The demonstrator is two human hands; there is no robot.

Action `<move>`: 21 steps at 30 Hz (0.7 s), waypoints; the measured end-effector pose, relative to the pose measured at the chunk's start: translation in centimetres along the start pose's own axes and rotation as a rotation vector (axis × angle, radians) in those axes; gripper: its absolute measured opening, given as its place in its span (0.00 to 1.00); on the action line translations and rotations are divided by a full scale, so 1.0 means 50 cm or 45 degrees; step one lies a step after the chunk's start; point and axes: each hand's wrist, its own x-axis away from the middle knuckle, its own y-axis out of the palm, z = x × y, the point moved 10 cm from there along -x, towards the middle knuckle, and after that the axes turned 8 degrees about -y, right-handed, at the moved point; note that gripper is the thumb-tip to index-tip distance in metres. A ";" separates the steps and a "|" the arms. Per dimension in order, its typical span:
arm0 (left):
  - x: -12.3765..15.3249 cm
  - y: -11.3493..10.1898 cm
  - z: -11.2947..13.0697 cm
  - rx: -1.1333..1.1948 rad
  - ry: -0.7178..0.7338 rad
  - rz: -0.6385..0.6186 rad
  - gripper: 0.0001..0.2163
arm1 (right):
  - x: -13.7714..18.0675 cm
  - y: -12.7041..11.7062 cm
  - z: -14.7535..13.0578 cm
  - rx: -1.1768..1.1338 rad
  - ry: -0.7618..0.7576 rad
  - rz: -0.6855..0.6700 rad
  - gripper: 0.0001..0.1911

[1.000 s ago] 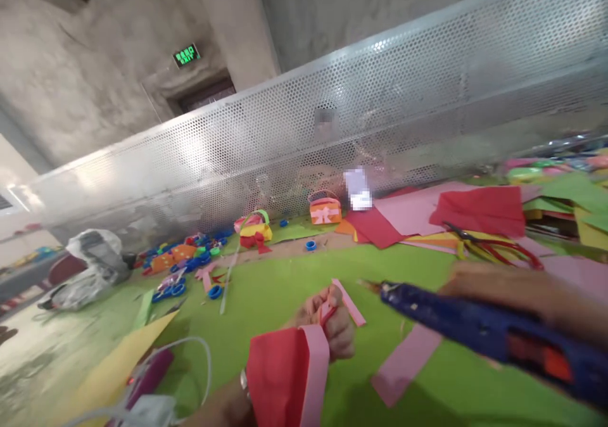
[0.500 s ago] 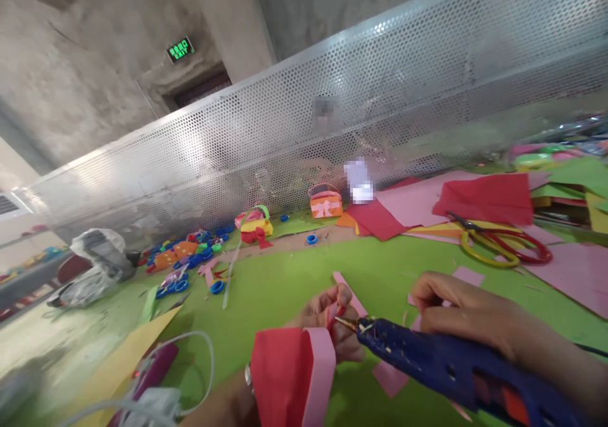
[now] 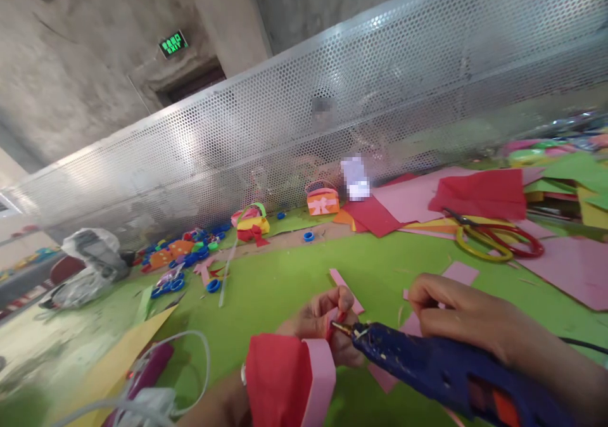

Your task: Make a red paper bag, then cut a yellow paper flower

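My left hand [image 3: 320,316] is closed, its fingertips pinching a small red and pink paper piece [image 3: 331,325]. In front of my left wrist is a larger folded red paper form [image 3: 275,376] with a pink strip along its side; whether the hand also holds it I cannot tell. My right hand [image 3: 456,310] is closed at the blue glue gun [image 3: 422,363], its grip partly hidden behind the gun's body. The gun's metal nozzle reaches the small piece at my left fingers. A narrow pink paper strip [image 3: 346,289] lies on the green table just beyond.
Red-and-yellow-handled scissors [image 3: 498,240] lie on coloured paper sheets [image 3: 413,202] at right. Two small paper baskets [image 3: 323,203] stand near the perforated metal screen [image 3: 266,123]. Left are blue-handled scissors [image 3: 173,286], a purple power strip [image 3: 147,370] with a white cable, and a plastic-wrapped object [image 3: 92,256].
The view has shifted slightly. The nozzle stays at the small piece in my left fingers, and both hands keep nearly the same pose.
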 end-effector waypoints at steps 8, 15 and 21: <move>0.005 0.000 -0.004 -0.006 -0.020 0.025 0.16 | -0.001 -0.006 -0.009 0.095 -0.014 -0.012 0.07; 0.004 0.002 -0.015 -0.021 -0.071 -0.035 0.16 | 0.001 0.001 -0.014 0.025 -0.055 -0.048 0.07; 0.004 -0.004 -0.014 -0.006 -0.071 -0.026 0.17 | -0.002 0.010 0.006 -0.022 -0.012 -0.094 0.08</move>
